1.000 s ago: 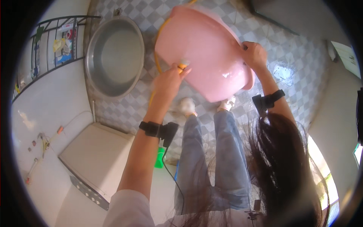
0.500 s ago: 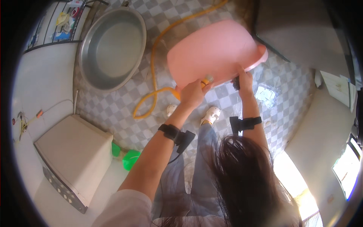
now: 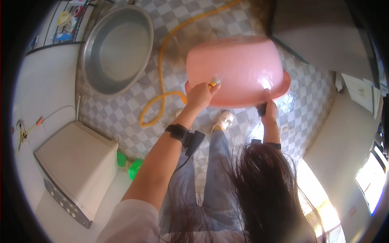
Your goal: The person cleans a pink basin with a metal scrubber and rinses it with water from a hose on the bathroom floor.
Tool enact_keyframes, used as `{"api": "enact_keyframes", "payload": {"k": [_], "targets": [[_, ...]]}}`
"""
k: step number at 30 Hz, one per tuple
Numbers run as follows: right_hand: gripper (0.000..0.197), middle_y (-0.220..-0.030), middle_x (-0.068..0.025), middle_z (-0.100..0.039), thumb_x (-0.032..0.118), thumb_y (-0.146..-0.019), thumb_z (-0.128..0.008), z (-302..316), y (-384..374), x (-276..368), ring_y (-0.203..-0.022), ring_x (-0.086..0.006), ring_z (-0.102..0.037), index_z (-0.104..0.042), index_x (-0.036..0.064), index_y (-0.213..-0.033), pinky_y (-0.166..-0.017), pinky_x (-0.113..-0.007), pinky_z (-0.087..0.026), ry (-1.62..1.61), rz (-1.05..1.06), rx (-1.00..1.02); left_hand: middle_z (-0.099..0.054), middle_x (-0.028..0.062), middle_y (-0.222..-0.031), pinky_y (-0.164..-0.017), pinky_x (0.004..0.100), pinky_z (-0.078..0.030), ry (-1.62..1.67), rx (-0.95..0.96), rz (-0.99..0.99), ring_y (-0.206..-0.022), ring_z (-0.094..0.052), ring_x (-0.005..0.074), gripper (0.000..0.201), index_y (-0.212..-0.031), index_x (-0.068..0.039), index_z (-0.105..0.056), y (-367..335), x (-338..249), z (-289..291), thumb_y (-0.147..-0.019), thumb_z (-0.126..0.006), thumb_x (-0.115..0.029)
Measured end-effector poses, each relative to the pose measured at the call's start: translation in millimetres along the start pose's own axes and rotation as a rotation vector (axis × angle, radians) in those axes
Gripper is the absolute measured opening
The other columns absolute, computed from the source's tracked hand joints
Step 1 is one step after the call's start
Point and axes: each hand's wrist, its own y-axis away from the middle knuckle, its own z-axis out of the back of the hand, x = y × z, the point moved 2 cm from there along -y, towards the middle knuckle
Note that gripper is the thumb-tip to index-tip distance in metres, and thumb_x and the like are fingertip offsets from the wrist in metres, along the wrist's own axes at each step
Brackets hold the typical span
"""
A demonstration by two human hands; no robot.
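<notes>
A pink plastic tub [image 3: 235, 67] is tipped so that its outer wall faces me and its rim runs along the near side. Closed around the end of a yellow hose, my left hand [image 3: 197, 96] rests against the tub's near left side. The hose nozzle [image 3: 214, 82] pokes out past my thumb toward the pink wall. My right hand [image 3: 269, 112] grips the tub's rim at the near right, thumb on the outside. A dark, rough-looking pad [image 3: 261, 109] shows by its fingers; its kind is unclear.
A large metal basin [image 3: 121, 52] stands on the checkered tile floor [image 3: 133, 107] at left. The yellow hose [image 3: 161, 67] loops between basin and tub. A beige cabinet-like box [image 3: 79, 162] and a green container [image 3: 135, 169] are lower left. A dark appliance [image 3: 316, 32] stands far right.
The tub has rolled toward me, its near rim coming lower and more of its outer wall turning up. My right hand has moved slightly nearer with the rim; my left still holds the hose.
</notes>
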Motion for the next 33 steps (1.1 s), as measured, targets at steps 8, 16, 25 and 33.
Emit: {"api": "enact_keyframes", "payload": {"k": [8, 16, 25, 33], "targets": [[0.038, -0.094, -0.0037, -0.065, 0.041, -0.093, -0.063, 49.3, -15.8, -13.3, -0.079, -0.0162, -0.063, -0.060, 0.0069, -0.110, -0.065, -0.032, -0.052, -0.281, -0.093, -0.135, -0.070, 0.0128, -0.093, -0.075, 0.0441, -0.050, 0.004, 0.116, -0.005, -0.092, -0.066, 0.0321, 0.051, -0.106, -0.006, -0.064, 15.7, 7.4, -34.5, -0.092, -0.054, -0.054], [0.023, -0.078, 0.0016, -0.059, 0.033, -0.091, -0.065, 20.9, 11.2, -67.8, -0.062, -0.0075, -0.050, -0.058, 0.0146, -0.101, -0.059, -0.024, -0.045, -0.159, 0.059, -0.077, -0.069, 0.0130, -0.086, -0.071, 0.0448, -0.050, 0.117, 0.021, -0.003, -0.084, -0.066, 0.0335, 0.048, -0.100, -0.007, -0.062, 13.0, -21.5, -67.5, -0.093, -0.054, -0.054], [0.027, -0.098, -0.0194, -0.063, 0.012, -0.083, -0.054, -68.2, 24.3, -52.9, -0.088, -0.0324, -0.066, -0.056, -0.0084, -0.100, -0.081, -0.041, -0.059, -0.516, -0.133, 0.125, -0.068, 0.0194, -0.080, -0.067, 0.0491, -0.049, 0.096, -0.131, 0.014, -0.079, -0.066, 0.0385, 0.044, -0.104, -0.006, -0.056, 26.5, -38.2, -50.1, -0.094, -0.054, -0.049], [0.029, -0.105, -0.0126, -0.065, 0.014, -0.082, -0.054, -131.3, 63.7, -73.6, -0.098, -0.0293, -0.065, -0.058, -0.0007, -0.107, -0.088, -0.041, -0.055, -1.102, -0.479, 0.256, -0.067, 0.0213, -0.084, -0.070, 0.0476, -0.050, 0.100, -0.235, -0.007, -0.085, -0.065, 0.0384, 0.052, -0.132, -0.013, -0.051, 34.1, -56.0, 8.2, -0.094, -0.055, -0.047]]}}
